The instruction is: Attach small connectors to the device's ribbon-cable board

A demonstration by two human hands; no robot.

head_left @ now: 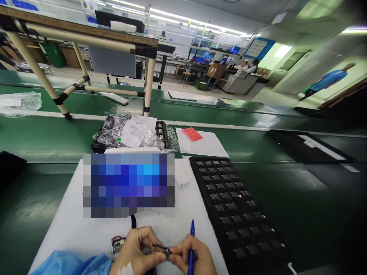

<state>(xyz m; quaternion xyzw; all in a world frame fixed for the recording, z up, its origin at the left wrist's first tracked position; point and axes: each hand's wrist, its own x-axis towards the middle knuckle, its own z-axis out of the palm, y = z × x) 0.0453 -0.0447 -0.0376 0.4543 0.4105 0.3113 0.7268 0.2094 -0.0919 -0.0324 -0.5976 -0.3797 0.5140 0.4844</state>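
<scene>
My left hand (139,252) pinches a small dark part (163,249), perhaps an electronic component, between thumb and fingers. From the other side, the fingertips of my right hand (196,254) close on the same part. A blue pen (192,236) is tucked between the right fingers, its tip pointing up and away from me. Close by the left wrist lies a small assembly (117,244) with a red wire, partly covered by the hand. Both hands are above a white foam board (65,217). Beyond them stands a device with a blurred-out screen (130,183).
A black tray (210,208) with rows of small parts lies at the right. Behind the screen, another black tray (99,146) sits under clear plastic bags and a paper label (133,131). A red card (192,134) rests on white sheets (210,147). A pipe-frame stand (147,86) rises beyond.
</scene>
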